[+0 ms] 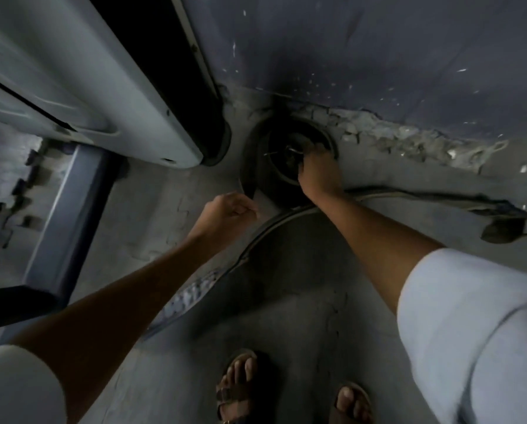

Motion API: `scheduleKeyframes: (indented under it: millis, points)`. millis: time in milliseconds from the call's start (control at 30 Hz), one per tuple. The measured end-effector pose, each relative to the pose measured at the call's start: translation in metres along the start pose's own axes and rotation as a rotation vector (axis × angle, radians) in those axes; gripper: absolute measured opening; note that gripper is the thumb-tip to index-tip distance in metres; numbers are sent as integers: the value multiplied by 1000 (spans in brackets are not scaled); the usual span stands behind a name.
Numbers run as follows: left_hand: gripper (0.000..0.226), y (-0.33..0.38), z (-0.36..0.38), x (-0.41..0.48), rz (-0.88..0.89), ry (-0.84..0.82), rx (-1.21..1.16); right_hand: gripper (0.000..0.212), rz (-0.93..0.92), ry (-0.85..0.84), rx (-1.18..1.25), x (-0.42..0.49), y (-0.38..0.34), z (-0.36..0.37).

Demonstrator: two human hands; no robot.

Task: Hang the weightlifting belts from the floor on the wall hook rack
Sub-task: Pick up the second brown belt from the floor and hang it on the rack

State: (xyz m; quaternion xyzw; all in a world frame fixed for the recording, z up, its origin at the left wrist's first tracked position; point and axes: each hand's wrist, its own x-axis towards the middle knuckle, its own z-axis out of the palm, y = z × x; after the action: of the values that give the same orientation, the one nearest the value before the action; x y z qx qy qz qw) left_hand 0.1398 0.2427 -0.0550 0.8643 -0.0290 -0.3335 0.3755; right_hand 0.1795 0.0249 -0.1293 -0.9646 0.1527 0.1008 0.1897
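A dark weightlifting belt [265, 166] lies rolled in a coil on the floor against the wall. My right hand [317, 174] reaches into the coil, its fingers closed on the inner turns near a metal buckle [292, 151]. My left hand [228, 211] hovers as a closed fist just below the coil's loose outer tip; I cannot tell whether it touches the tip. A second belt [213, 280] lies in a long curve on the floor under my arms. A third belt [457, 200] stretches out to the right along the floor. No hook rack is in view.
A large pale machine housing [81, 87] slants across the upper left, with a blue-grey frame beam [63, 218] below it. The dark wall [378, 50] has crumbling plaster at its base. My sandalled feet [240, 387] stand on the grey floor at the bottom.
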Motion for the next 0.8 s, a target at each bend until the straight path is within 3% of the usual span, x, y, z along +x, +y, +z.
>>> scheduleKeyframes:
  millis: [100,200,333,433,633,733,800]
  points:
    - [14,-13,0,18,18,3,9,54,13,-94,-77,29,4,14]
    - [13,-18,0,31,29,7,4,49,0,-174,-27,47,3,27]
    - [15,-4,-4,31,12,30,17,42,-154,-185,-212,33,5,11]
    - [36,25,-11,15,-15,56,-23,36,-264,-114,-327,6,-2,-28]
    - [90,153,-65,-64,107,49,-125,33,-374,41,-255,-74,-66,-205]
    - [99,227,-105,-112,201,67,-62,25,-492,61,-290,-117,-102,-312]
    - [92,275,-135,-150,265,66,10,23,-585,54,-355,-146,-122,-387]
